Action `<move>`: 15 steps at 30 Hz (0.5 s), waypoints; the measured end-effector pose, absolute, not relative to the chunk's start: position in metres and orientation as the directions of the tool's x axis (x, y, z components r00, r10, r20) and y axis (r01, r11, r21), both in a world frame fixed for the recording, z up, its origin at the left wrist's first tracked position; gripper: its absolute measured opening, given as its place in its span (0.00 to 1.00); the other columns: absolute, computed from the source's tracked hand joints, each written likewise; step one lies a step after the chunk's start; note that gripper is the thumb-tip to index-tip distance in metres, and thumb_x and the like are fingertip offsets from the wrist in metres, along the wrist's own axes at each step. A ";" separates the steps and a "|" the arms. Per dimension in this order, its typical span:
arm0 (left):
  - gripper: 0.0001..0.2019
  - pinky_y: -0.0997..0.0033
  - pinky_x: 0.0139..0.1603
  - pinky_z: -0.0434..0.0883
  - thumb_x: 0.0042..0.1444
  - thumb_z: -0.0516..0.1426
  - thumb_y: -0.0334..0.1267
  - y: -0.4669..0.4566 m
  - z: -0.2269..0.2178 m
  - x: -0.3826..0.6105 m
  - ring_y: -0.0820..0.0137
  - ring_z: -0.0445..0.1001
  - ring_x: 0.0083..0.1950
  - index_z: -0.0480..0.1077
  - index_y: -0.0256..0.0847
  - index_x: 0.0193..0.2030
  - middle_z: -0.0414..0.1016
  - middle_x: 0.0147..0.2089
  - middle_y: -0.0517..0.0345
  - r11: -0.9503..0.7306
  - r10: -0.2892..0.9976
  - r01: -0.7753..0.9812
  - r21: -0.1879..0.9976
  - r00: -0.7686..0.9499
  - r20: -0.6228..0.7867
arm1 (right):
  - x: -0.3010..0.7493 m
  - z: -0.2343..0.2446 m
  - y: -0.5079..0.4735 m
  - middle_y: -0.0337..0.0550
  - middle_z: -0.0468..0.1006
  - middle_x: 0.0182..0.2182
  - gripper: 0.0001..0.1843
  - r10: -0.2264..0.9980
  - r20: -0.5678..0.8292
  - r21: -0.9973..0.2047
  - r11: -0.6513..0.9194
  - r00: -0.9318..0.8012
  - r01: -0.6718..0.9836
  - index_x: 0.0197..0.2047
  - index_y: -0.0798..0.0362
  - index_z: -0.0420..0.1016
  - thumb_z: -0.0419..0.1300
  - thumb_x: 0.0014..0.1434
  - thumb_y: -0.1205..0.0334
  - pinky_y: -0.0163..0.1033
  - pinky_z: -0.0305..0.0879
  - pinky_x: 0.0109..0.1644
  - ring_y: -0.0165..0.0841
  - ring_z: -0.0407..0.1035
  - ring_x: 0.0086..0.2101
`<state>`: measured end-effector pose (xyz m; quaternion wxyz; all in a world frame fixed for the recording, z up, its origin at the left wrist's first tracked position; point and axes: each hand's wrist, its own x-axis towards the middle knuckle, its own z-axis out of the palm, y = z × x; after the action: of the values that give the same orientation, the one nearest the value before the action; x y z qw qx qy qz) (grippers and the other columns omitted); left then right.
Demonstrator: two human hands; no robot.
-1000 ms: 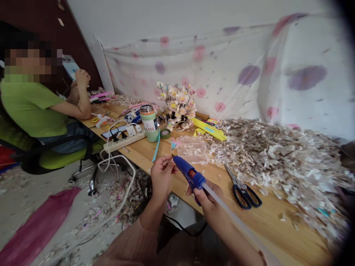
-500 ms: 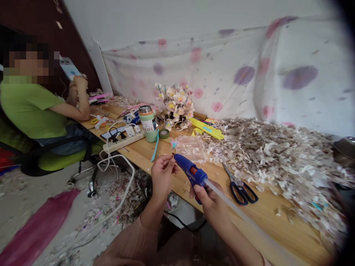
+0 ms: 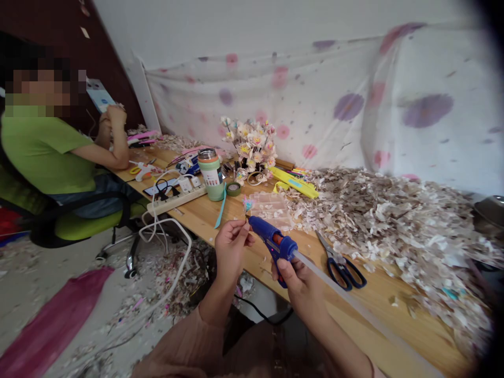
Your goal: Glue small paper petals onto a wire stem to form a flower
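Note:
My left hand (image 3: pixel 231 247) is closed in a pinch on a thin dark stem, of which only a short piece shows above the fingertips. A small pink-and-blue tuft (image 3: pixel 247 202) appears right above it, seemingly at the stem's top. In my right hand (image 3: pixel 297 278) is a blue hot glue gun (image 3: pixel 271 233), fingers wrapped around its handle. Its nozzle points left and is close beside the stem; whether they touch I cannot tell. A long whitish glue stick (image 3: pixel 338 286) sticks out of the gun's back end toward me.
Dark-handled scissors (image 3: pixel 342 268) lie right of the glue gun. Beyond my hands are a clear compartment box (image 3: pixel 271 202), green tape (image 3: pixel 233 189), a green bottle (image 3: pixel 210 176) and a flower bunch (image 3: pixel 254 142). Petal scraps (image 3: pixel 386 220) heap up rightward. A power strip (image 3: pixel 177 199) and co-worker (image 3: pixel 47 152) are left.
The glue gun has shifted slightly right, its nozzle a little farther from my left fingertips. My left hand keeps its pinch in nearly the same place.

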<state>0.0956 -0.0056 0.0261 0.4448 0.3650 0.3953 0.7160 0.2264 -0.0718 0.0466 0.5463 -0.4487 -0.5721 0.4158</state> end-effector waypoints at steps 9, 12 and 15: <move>0.12 0.79 0.22 0.64 0.48 0.63 0.40 -0.007 0.026 0.095 0.75 0.68 0.22 0.68 0.36 0.34 0.71 0.26 0.59 -0.300 0.927 -0.355 0.885 -0.327 0.183 | 0.228 0.044 -0.071 0.38 0.65 0.17 0.23 0.965 0.262 -0.963 0.260 0.008 0.075 0.20 0.54 0.66 0.53 0.58 0.45 0.34 0.53 0.25 0.28 0.58 0.20; 0.12 0.79 0.22 0.64 0.48 0.63 0.41 -0.007 0.026 0.095 0.75 0.69 0.22 0.68 0.36 0.34 0.71 0.25 0.59 -0.292 0.930 -0.359 0.886 -0.321 0.176 | 0.229 0.043 -0.069 0.38 0.65 0.16 0.24 0.966 0.260 -0.964 0.258 0.007 0.067 0.20 0.54 0.66 0.53 0.57 0.44 0.34 0.53 0.24 0.28 0.58 0.19; 0.13 0.79 0.22 0.64 0.47 0.64 0.41 -0.008 0.028 0.096 0.75 0.69 0.22 0.68 0.36 0.34 0.70 0.24 0.59 -0.285 0.935 -0.382 0.879 -0.313 0.167 | 0.230 0.042 -0.068 0.39 0.67 0.17 0.23 0.965 0.263 -0.962 0.262 0.002 0.080 0.21 0.54 0.67 0.53 0.58 0.45 0.35 0.54 0.25 0.28 0.58 0.20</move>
<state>0.0958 -0.0077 0.0276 0.4607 0.3625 0.3812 0.7149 0.2301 -0.0685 0.0421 0.5448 -0.4518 -0.5779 0.4063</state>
